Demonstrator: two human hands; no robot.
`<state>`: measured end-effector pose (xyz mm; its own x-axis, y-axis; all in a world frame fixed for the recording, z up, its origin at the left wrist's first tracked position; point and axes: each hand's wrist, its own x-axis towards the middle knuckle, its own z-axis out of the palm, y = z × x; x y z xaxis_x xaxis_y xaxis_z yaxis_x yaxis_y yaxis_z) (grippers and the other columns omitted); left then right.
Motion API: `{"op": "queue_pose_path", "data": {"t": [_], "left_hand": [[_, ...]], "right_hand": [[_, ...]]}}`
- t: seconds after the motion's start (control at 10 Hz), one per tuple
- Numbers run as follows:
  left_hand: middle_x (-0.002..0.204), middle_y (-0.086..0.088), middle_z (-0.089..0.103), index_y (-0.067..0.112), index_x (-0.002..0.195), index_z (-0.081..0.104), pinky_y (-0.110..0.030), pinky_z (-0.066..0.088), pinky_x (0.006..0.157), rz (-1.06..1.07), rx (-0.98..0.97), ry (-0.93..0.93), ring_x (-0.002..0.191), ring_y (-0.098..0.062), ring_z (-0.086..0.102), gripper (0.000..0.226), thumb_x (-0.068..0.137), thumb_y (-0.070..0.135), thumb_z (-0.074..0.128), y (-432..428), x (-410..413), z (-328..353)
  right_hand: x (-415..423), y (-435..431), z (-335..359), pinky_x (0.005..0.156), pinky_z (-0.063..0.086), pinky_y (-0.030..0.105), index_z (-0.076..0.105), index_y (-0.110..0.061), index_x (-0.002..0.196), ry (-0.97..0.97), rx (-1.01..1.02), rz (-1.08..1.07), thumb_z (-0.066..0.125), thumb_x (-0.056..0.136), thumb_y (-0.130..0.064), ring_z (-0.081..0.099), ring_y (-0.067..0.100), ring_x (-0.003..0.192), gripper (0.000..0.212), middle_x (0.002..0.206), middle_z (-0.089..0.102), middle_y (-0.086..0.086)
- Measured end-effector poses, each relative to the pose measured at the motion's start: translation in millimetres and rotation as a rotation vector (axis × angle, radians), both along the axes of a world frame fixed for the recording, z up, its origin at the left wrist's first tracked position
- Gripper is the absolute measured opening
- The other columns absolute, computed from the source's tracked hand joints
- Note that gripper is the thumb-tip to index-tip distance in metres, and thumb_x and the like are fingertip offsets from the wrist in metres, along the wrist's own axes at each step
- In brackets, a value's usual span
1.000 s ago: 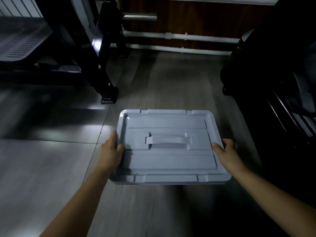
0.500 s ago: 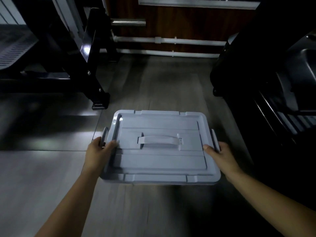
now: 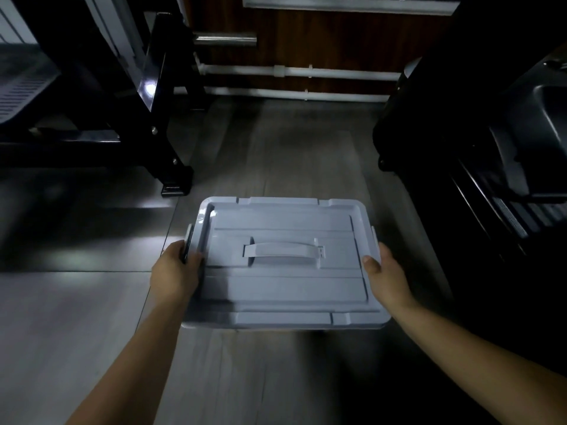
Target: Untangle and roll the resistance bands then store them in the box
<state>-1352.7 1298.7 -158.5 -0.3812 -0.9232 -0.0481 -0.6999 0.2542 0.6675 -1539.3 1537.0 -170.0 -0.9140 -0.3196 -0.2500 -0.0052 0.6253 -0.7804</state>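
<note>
Down at the near edge of the floor (image 3: 76, 317), two bare forearms reach in from the bottom corners. Left hand (image 3: 175, 274) is clamped on the left side of the box (image 3: 285, 289), thumb on the lid rim, fingers curled round the side latch (image 3: 189, 240). Right hand (image 3: 388, 277) grips the right side the same way, thumb pressed on top of the lid, fingers tucked under and out of sight. The box is grey, lid on, carry handle (image 3: 283, 251) lying flat across its middle, and it sits between the two hands over the grey plank floor; whether it rests on the floor or hangs just above it, I cannot tell. No bands showing. Further out, a black frame (image 3: 165, 142) stands on the floor's left side, dark equipment (image 3: 506, 164) fills the right side, and white pipes (image 3: 291, 72) run along the wooden wall at the far edge.
</note>
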Motion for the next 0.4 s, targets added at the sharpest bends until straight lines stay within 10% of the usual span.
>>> {"op": "queue_pose_path", "data": {"t": [0.4], "left_hand": [[0.113,-0.021,0.058,0.005,0.115,0.049,-0.044,0.044,0.079,-0.074,0.082,0.013,0.099,-0.035,0.055,0.031,0.092,0.023,0.056,4,3,4]], "right_hand": [[-8,7,7,0.098,0.041,0.043,0.025,-0.014,0.144,-0.023,0.129,0.043,0.047,0.094,-0.031,0.045,0.030,0.124,0.056,0.140,0.039,0.014]]}}
